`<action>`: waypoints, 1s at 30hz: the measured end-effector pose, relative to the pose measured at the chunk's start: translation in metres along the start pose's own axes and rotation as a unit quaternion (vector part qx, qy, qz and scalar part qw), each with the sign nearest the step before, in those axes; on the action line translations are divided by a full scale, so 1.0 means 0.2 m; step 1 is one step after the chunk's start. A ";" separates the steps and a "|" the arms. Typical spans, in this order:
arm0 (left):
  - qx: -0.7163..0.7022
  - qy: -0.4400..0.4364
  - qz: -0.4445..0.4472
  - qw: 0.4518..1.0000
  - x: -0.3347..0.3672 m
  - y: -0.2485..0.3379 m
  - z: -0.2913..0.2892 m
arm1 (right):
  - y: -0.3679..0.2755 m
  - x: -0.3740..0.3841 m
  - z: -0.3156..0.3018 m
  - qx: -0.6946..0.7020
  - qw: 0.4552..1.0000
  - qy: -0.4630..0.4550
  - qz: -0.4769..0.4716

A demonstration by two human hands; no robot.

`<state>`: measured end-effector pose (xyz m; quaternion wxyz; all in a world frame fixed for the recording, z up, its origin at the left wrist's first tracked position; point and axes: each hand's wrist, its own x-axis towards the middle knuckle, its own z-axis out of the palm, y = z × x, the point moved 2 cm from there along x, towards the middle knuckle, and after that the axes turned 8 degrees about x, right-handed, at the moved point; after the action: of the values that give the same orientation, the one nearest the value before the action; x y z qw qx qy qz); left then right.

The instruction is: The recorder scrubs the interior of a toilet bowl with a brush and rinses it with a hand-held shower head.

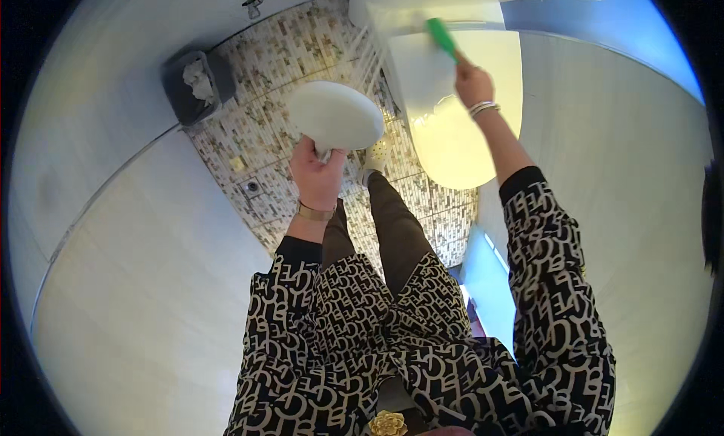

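Green tool point(442, 38): over far end of toilet lid point(464, 156), long axis slanted, pointing away and leftward.
Right hand point(475, 88): fingers clamped round its near end.
Left hand point(317, 178): fingers clamped on white oval object point(336, 113), long axis roughly sideways.

Lettering is confined to the black garment point(392, 361), where pale block characters run over the left sleeve point(269, 334), the right sleeve point(554, 270) and the front panels point(351, 289) at the near side of the scene. The characters are large, closely packed and set at varying angles, forming an interlocked pattern. No complete word, label, number or sign is legible on any surface.
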<state>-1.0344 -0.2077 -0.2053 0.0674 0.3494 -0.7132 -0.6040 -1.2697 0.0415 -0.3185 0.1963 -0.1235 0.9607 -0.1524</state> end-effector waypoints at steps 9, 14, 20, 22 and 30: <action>-0.033 -0.058 0.057 0.996 -0.05 0.04 -0.08 | 0.22 -0.17 0.09 0.028 0.991 0.122 0.042; -0.027 -0.081 0.032 0.996 -0.04 0.04 -0.16 | 0.23 -0.39 0.11 0.090 0.951 0.201 0.218; -0.037 -0.111 0.063 0.991 -0.08 0.10 -0.15 | -0.13 -0.29 0.20 0.103 0.991 0.084 0.015; -0.014 -0.128 0.077 0.989 -0.09 0.08 -0.17 | -0.05 -0.22 0.15 0.082 0.991 0.090 0.061; -0.043 -0.149 0.060 0.986 -0.07 0.08 0.00 | 0.32 -0.37 0.17 0.157 0.921 0.270 0.235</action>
<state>-1.0299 -0.1997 -0.1868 0.0109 0.2090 -0.7084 -0.6740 -1.2005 0.1139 -0.3454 -0.0236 0.1839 0.9425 -0.2780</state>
